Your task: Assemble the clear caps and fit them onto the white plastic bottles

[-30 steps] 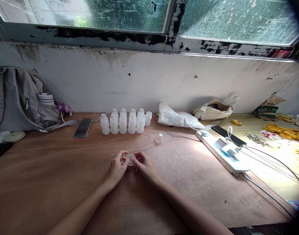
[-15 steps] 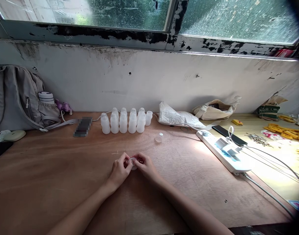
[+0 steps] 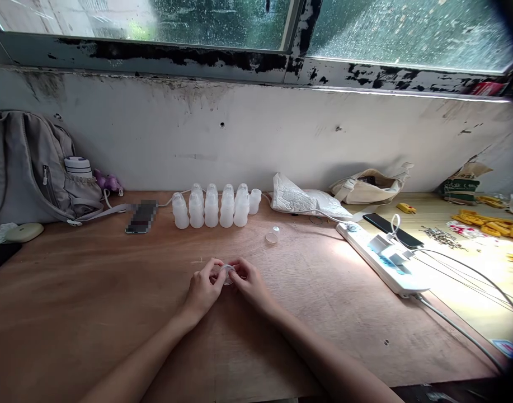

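My left hand (image 3: 206, 288) and my right hand (image 3: 248, 282) meet low over the wooden table (image 3: 113, 313). Between them, thumbs and fingertips pinch a small clear round bottle part (image 3: 227, 274) with a pale rim; fingers cover its sides, so its exact kind is unclear. Beyond the hands, a clear dome-shaped cap (image 3: 272, 235) lies on the wood. Several frosted white bottles (image 3: 211, 212) with clear caps stand in two rows near the wall. At the right end of the back row is a bottle (image 3: 255, 202) with no clear cap.
A power strip (image 3: 382, 263) with plugs and cables lies to the right, beside a black phone (image 3: 393, 230). A white padded bag (image 3: 306, 196) and a beige pouch (image 3: 370, 187) rest against the wall. At left are a grey backpack (image 3: 33, 168) and another phone (image 3: 142, 217).
Both hands have risen slightly in the picture with the clear round part, and more of its rim shows between the thumbs. The bottles and the loose cap have stayed put.
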{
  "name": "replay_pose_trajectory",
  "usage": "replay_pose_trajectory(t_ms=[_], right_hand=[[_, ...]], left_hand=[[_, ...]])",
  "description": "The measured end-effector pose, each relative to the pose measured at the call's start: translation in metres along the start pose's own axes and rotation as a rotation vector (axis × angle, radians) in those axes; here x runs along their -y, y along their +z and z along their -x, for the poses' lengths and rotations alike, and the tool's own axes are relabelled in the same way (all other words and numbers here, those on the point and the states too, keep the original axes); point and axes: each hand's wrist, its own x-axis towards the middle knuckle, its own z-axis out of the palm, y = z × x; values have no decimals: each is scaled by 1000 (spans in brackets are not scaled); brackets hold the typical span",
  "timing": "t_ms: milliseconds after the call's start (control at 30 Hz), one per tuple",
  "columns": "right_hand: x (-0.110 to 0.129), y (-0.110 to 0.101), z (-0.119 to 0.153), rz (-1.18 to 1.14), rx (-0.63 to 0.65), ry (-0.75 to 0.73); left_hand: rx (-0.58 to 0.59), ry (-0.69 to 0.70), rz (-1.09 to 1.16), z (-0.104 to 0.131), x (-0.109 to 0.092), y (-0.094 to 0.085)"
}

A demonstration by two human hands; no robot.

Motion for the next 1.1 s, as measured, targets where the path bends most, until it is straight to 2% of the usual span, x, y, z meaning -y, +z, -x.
replay_pose_trajectory(t_ms=[100,167,367,567,833,1000,1100], right_hand=[[1,0,1,103,-22,-76],[2,0,1,135,-21,-96],[2,0,-1,103,-7,-40],[-5,0,-2,101,-20,-14],[5,-2,0,153,-36,-126],[12,-3,5,134,104,-191],[6,-8,-6,130,67,-186]], left_hand=[[-34,55,-171,0,1,-1],[-36,79,-208,0,1,-1],[-17,8,-31,-1,5,2],[24,61,-45,-2,4,1],[7,45,-95,-1,-1,-1],[-34,30,-112,-4,7,-5],[-73,28,-76,-9,14,-7]])
